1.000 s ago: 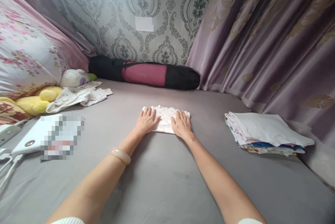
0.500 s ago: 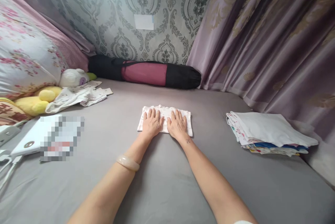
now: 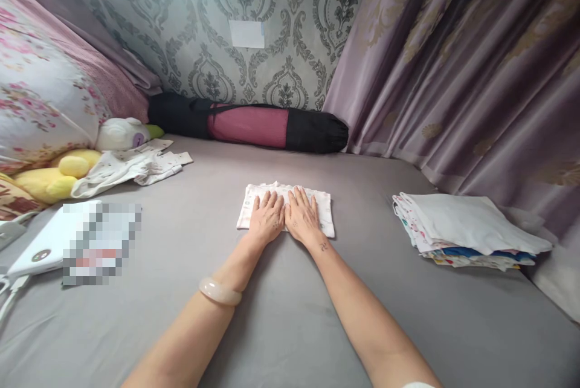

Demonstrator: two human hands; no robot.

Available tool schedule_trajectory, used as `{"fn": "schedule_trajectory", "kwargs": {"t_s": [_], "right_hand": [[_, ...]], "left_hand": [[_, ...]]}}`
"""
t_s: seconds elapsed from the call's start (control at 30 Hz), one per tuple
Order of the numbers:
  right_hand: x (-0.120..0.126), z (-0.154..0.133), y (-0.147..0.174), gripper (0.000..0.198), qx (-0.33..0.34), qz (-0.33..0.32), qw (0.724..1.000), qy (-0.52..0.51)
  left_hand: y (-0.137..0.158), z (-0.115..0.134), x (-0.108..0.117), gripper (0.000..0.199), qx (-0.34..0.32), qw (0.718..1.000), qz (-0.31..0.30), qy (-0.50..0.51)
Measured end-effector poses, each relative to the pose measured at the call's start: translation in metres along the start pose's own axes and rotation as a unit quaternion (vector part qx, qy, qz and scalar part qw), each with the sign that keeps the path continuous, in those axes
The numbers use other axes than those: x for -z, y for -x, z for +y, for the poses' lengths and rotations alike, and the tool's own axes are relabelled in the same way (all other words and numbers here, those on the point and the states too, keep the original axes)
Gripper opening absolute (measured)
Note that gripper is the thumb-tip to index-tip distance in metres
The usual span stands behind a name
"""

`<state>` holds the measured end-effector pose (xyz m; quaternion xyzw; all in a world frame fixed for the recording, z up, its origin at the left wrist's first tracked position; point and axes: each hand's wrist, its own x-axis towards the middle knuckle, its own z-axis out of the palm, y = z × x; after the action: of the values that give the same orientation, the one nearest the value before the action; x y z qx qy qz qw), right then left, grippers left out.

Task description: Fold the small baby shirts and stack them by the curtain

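Note:
A folded white garment with a faint print (image 3: 324, 213) lies flat on the grey bed sheet (image 3: 281, 303) in front of me. On its left half rests my left hand (image 3: 268, 219), palm down with the fingers stretched out. My right hand (image 3: 302, 216) lies flat on the cloth close beside it, fingers also extended. The two hands nearly meet at the thumbs over the garment's middle, hiding that part of it. Neither hand grips anything.
At the right sits a stack of folded clothes (image 3: 475, 225). A loose white garment (image 3: 131, 170) lies at the left by yellow and white plush toys (image 3: 122, 134). Nearer are a white power bank (image 3: 54, 237) and a blurred-out item (image 3: 104, 243). A black-and-red rolled bag (image 3: 249, 127) lines the wall.
My hands have slid inward toward each other on the folded garment, closing the gap between them. The garment stays in place. The view has shifted slightly.

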<state>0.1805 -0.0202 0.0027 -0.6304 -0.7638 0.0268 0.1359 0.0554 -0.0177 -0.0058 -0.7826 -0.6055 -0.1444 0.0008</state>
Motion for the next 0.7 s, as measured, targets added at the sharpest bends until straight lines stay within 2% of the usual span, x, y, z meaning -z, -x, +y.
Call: {"fn": "schedule_trajectory", "kwargs": {"t_s": [0.17, 0.47, 0.7], "right_hand": [[-0.002, 0.001, -0.001, 0.053, 0.007, -0.018, 1.000, -0.011], [0.001, -0.002, -0.003, 0.053, -0.002, -0.033, 0.999, -0.002], [0.001, -0.019, -0.014, 0.053, 0.030, -0.039, 0.999, -0.017]], "left_hand": [[-0.001, 0.000, 0.000, 0.049, -0.003, 1.000, -0.031, 0.004], [0.001, -0.004, 0.007, 0.041, -0.022, 0.999, -0.009, 0.026], [0.000, -0.012, 0.010, 0.043, 0.047, 0.998, 0.003, 0.052]]}}
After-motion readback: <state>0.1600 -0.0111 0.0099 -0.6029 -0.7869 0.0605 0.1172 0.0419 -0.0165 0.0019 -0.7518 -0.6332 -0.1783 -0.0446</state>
